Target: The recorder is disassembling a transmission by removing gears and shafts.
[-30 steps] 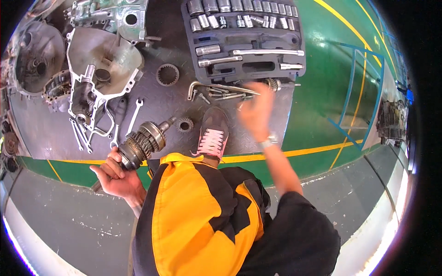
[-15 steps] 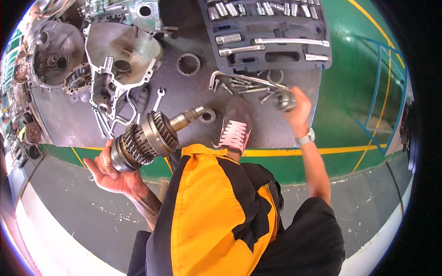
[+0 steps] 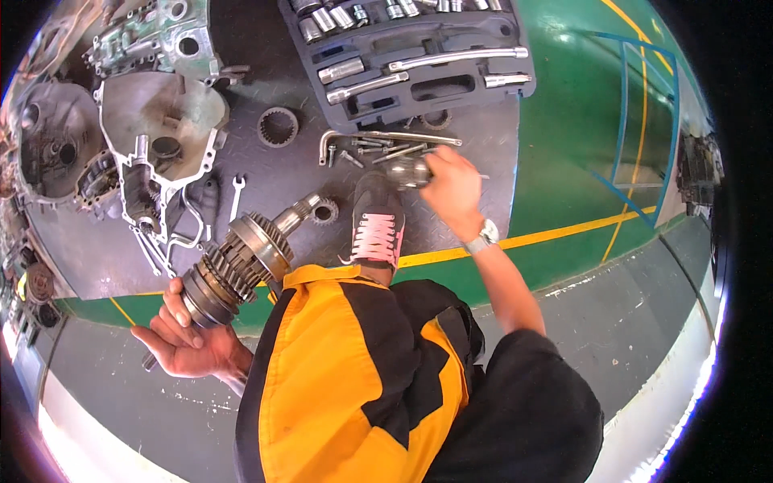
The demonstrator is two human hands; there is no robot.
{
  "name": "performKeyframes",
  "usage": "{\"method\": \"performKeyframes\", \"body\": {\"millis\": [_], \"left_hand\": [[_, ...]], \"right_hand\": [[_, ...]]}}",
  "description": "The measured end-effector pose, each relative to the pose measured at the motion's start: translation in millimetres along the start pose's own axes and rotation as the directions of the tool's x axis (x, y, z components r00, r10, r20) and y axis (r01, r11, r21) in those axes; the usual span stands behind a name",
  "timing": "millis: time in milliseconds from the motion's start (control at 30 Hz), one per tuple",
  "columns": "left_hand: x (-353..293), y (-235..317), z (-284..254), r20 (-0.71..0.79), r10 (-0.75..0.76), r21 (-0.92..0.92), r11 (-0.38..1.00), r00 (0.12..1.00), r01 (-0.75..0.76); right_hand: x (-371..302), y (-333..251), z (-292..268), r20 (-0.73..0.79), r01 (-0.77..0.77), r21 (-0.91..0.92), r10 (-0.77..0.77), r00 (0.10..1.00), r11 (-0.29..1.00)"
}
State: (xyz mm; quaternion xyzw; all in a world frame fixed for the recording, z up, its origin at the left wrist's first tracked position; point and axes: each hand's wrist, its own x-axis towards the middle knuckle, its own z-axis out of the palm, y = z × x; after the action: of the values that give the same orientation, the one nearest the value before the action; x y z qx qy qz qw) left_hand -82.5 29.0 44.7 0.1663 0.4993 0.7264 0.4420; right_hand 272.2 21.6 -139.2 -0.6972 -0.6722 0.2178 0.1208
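My left hand [image 3: 193, 342] is closed around the lower end of a gear shaft [image 3: 248, 256], a metal shaft stacked with toothed gears and rings. The shaft is tilted, its bare splined tip pointing up and to the right. Over the toe of my shoe [image 3: 375, 233], my right hand [image 3: 455, 193] grips a round metal part [image 3: 407, 171]. That part is shiny and slightly blurred, and my fingers cover its right side; whether it is a bearing or a sleeve I cannot make out. A gap separates it from the shaft's tip.
A socket set case [image 3: 378, 101] lies at the top, with loose bolts [image 3: 352, 158] and a bent bar wrench [image 3: 326, 146] below it. Toothed rings [image 3: 278, 127] and a small gear [image 3: 325, 212] rest on the dark mat. Gearbox housings [image 3: 161, 105] and spanners [image 3: 237, 197] are at left.
My right hand has brought the round metal part leftward, from beside the bolts to above my shoe. The left hand still holds the gear shaft. The whole view has shifted, moving the surroundings left.
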Motion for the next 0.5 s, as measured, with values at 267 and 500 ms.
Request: {"method": "performKeyframes", "body": {"millis": [267,500], "left_hand": [[-1,-30,-14,-0.023,-0.095,0.090,0.991,0.995,0.097],[-8,-40,-4,-0.014,-0.140,0.146,0.979,0.990,0.140]], "right_hand": [[-29,69,-23,0.225,-0.244,0.104,0.216,0.950,0.964],[14,43,-9,-0.158,-0.169,0.064,0.177,0.971,0.983]]}}
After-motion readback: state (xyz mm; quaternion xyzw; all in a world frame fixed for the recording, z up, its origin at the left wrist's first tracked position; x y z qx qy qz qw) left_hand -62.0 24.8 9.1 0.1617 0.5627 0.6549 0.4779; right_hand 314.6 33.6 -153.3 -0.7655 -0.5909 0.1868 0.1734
